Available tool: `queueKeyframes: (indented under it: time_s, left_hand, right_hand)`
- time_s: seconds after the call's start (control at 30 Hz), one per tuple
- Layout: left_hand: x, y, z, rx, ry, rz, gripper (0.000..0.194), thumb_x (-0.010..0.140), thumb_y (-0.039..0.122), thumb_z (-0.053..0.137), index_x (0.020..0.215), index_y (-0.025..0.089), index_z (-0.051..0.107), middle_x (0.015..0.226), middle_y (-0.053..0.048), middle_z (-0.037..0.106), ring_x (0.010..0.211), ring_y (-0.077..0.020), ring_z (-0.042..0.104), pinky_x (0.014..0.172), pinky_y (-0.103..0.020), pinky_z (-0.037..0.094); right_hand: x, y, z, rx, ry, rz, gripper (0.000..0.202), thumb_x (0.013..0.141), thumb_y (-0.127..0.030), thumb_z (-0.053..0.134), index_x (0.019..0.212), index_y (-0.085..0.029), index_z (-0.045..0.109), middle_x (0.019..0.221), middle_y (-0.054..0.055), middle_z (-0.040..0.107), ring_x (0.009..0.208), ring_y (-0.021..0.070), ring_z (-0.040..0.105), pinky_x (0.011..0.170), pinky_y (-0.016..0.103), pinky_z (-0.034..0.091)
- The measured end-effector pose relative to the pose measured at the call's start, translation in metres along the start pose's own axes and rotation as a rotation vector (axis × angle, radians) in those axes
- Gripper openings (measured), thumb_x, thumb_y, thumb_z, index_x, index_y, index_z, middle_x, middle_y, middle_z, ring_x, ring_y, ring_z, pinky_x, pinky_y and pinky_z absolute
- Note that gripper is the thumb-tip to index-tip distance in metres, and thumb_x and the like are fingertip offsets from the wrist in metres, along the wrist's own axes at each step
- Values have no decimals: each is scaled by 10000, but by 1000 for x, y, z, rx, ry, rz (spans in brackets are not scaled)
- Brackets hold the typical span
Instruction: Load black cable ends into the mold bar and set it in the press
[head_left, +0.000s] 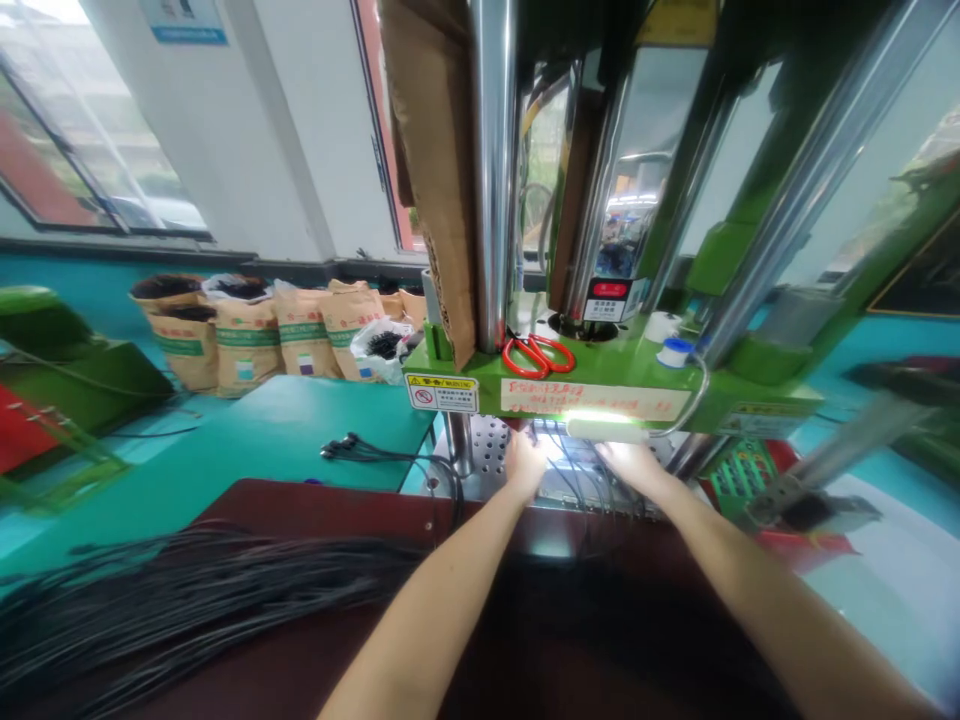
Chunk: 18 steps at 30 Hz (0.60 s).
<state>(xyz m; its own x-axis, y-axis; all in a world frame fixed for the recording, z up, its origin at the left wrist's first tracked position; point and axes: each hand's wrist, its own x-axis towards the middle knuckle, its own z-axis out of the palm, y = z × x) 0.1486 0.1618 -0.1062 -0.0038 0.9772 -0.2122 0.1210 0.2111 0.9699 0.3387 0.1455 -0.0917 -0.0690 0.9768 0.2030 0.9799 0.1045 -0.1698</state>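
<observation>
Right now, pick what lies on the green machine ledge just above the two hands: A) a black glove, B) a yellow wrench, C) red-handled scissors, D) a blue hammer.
C: red-handled scissors lie flat on the green machine ledge, beside the chrome column, above the left hand and right hand, which rest on thin black wires under the lit work area.

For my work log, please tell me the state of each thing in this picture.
left hand: on the lit plate, touching thin black cables
right hand: on the same cables
lamp: on
red scissors: lying on the green press
sacks: open
</observation>
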Motion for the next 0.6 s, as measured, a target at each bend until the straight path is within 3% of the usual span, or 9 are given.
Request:
queueKeyframes:
  time_s: [0.07,0.13,0.37,0.6]
  left_hand:
    - [-2,2,-7,125,7,66,384,726,228,565,1090,211,445,981,-135,583,1004,-268,545,789,-331,424]
    - [-4,5,-11,263,-13,118,347,738,246,547,1076,200,483,1036,-158,575,1102,-298,480,866,-354,380]
    - [-2,10,-9,586,-53,226,290,782,291,475,1032,152,525,983,-196,595,1076,-316,499,906,-414,340]
    - [-6,28,-3,804,-8,332,306,802,359,430,988,155,564,979,-186,603,1005,-303,548,855,-423,381]
  right_hand:
    - [-1,-4,1,-18,2,14,331,824,-213,415,1103,-180,590,995,97,655,911,253,589,797,348,436]
    - [0,-6,2,-33,9,22,347,833,-204,391,1121,-163,580,1024,124,642,927,272,584,790,370,437]
    - [5,-6,4,-55,23,11,385,827,-139,362,1154,-164,563,1013,121,648,950,278,580,820,395,427]
    - [8,-12,-12,-36,10,-89,346,877,-285,358,1131,-213,583,1031,81,649,953,234,582,884,366,405]
